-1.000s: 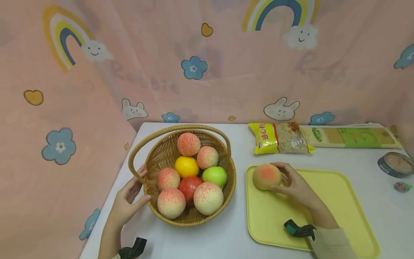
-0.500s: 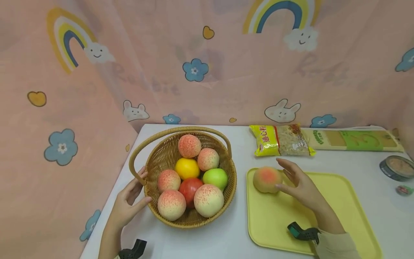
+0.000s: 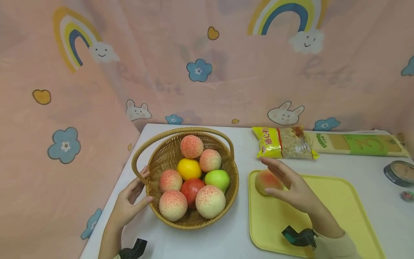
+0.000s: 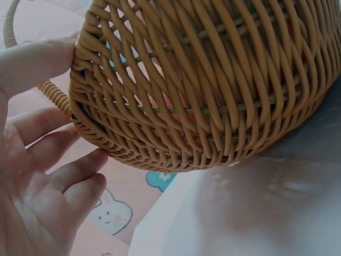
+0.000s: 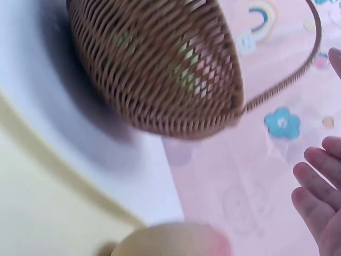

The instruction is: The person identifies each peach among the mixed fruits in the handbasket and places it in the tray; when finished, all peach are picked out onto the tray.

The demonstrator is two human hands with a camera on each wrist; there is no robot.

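Observation:
A wicker basket [image 3: 166,151] with an arched handle stands left of centre in the head view. In it lie several speckled peaches [image 3: 173,205], a yellow fruit [image 3: 189,169], a green fruit [image 3: 217,180] and a red fruit [image 3: 192,192]. My left hand [image 3: 129,203] rests against the basket's left rim, thumb and fingertips spread near the handle's foot. One more peach [image 3: 267,181], orange-toned, sits at the back left corner of a yellow tray [image 3: 268,230]. Above it, my right hand [image 3: 295,189] is raised with extended fingers and partly hides it, holding nothing.
Behind the tray lie a yellow bag of pasta [image 3: 286,142] and a long green and beige packet [image 3: 359,144]. A round dark-rimmed container [image 3: 401,173] and a small wrapped item [image 3: 407,196] are at the right. A pink printed cloth [image 3: 226,90] rises behind the table.
My right hand has let go of the peach on the tray, opened its fingers and lifted slightly, shifting left over it. The left hand has stayed on the basket.

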